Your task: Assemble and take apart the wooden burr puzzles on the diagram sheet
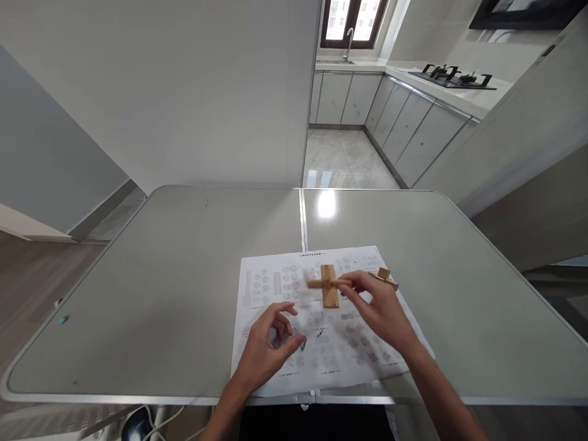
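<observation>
Across the pale worktop [160, 294] I see a teal bit [63, 320] by its left edge. Near the front edge's middle, over a printed sheet [333, 327], my left hand [267, 344] curls half-open, empty; my right hand [383, 309] pinches a wooden cross [329, 296], another wooden piece [384, 275] partly hidden behind.

Soft grey indoor light, one sharp glare.
The window [353, 21] is nearly white, the table [197, 257] shines in one spot, a soft shadow lies below the right hand [379, 306], and print on the paper [321, 355] blurs.
</observation>
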